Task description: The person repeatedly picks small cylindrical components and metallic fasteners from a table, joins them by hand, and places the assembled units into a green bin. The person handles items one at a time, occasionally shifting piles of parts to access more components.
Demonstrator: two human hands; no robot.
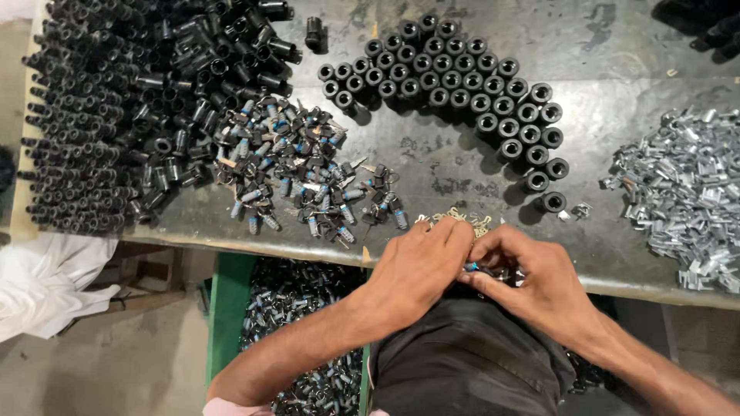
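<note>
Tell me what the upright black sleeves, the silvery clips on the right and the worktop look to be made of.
Black sleeves: likely moulded plastic or blackened metal; even matte black, dull rims. Silvery clips: seemingly plated sheet metal; bright glints, folded flat shapes. Worktop: dark, scuffed and stained surface, perhaps metal sheet or laminate; cannot tell which.

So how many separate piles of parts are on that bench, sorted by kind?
Loose black tubes: 1
Standing black cylinders: 1
Blue-and-silver keyed pieces: 1
Silver clips: 1
Small brass-coloured pieces: 1
Total: 5 piles. The dark things in the far right corner are too cut off to sort.
</note>
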